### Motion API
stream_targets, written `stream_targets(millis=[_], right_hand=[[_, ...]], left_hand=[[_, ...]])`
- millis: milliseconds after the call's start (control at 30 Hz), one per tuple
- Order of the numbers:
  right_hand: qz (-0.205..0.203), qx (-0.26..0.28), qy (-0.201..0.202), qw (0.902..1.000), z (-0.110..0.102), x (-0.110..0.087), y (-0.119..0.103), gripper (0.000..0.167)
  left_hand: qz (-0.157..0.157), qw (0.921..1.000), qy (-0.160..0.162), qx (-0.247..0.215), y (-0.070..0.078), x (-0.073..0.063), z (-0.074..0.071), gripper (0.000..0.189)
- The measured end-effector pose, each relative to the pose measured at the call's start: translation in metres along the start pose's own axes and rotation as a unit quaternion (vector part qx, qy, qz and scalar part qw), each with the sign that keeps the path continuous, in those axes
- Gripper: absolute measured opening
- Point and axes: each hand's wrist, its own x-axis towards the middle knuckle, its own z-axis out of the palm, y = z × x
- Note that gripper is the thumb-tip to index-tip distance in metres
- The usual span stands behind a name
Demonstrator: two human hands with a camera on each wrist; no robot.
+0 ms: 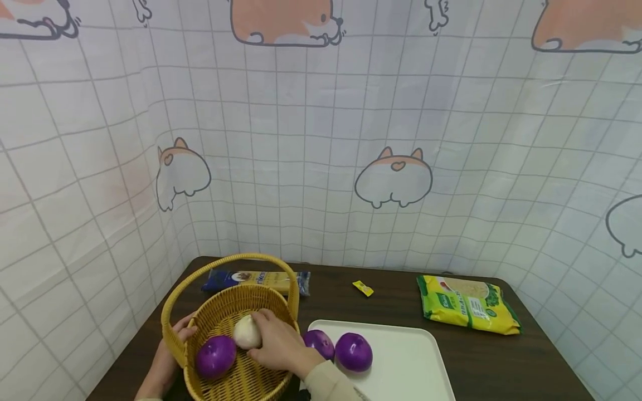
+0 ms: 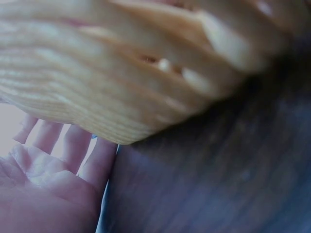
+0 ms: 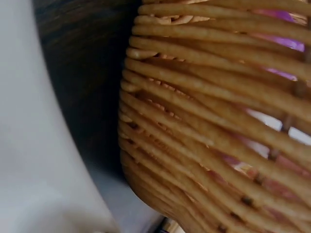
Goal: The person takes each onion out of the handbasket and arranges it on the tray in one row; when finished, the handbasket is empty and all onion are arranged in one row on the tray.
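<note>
My right hand (image 1: pixel 281 342) reaches into the yellow wicker basket (image 1: pixel 261 387) and grips a white garlic bulb (image 1: pixel 247 333) with thumb and fingers. Beside the bulb, on the basket's left side, lies a glossy purple onion (image 1: pixel 215 357). At the basket's left outer side is my left hand (image 1: pixel 168 356). Its extended fingers (image 2: pixel 73 148) touch the wicker wall (image 2: pixel 97 92) in the left wrist view, with the tips hidden behind it. The right wrist view shows only the basket's outer weave (image 3: pixel 204 111), not the hand.
Two more purple onions (image 1: pixel 354 352) sit at the left of a white tray (image 1: pixel 406 362), right of the basket. Behind the basket lies a blue and yellow packet (image 1: pixel 266 277). A small yellow sachet (image 1: pixel 363 288) and a yellow-green bag (image 1: pixel 466 305) lie farther right on the dark table (image 1: pixel 531 362).
</note>
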Motion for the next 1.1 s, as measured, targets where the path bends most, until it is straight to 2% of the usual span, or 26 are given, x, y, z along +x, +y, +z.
stream_targets(millis=[233,600,900,1100], right_hand=[[-0.010,-0.003,-0.014,0.9999,0.0021,0.0027,0.0011,0.075],[-0.010,0.021,-0.002,0.9997,0.0022,0.0052,0.0014,0.061],[-0.021,-0.020,-0.014,0.9995,0.0039,0.0020,-0.0002,0.075],[-0.011,-0.029,-0.019,0.9993,0.0047,0.0010,-0.0018,0.079]], left_hand=[[0.003,0.9999,-0.003,-0.010,0.0002,-0.0006,0.0012,0.057],[-0.002,1.0000,-0.005,-0.003,0.0024,-0.0022,0.0021,0.059],[-0.003,0.9998,-0.005,-0.018,0.0019,-0.0005,0.0021,0.058],[-0.004,0.9999,0.005,-0.010,-0.0011,0.0020,0.0022,0.058]])
